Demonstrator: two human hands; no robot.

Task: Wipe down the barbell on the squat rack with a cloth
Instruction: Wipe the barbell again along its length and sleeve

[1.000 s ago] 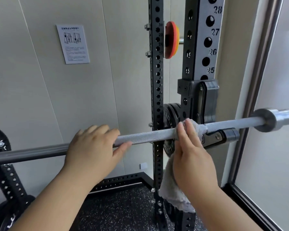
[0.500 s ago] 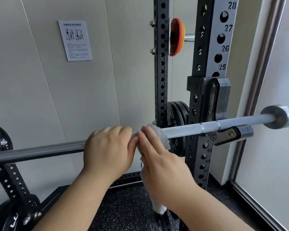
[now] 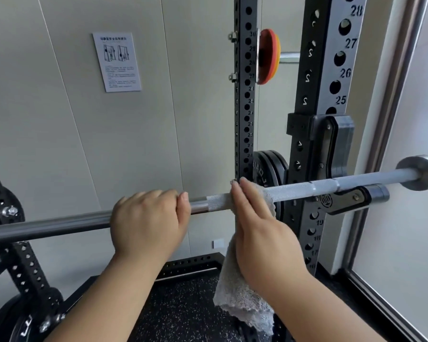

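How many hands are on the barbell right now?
2. The left hand grips the bare barbell left of the knurling; the right hand holds the cloth around it just beside, nearer the rack hook.

A gym, in the free-weights corner.
A black steel rack (image 3: pixel 324 77) with numbered peg holes carries a barbell (image 3: pixel 304 189) on a hook (image 3: pixel 351 201). Black weight plates (image 3: pixel 269 166) and a small orange plate (image 3: pixel 269 56) sit on pegs behind it. The floor (image 3: pixel 183 307) is speckled rubber, and a printed instruction sheet (image 3: pixel 116 61) is stuck on the wall.
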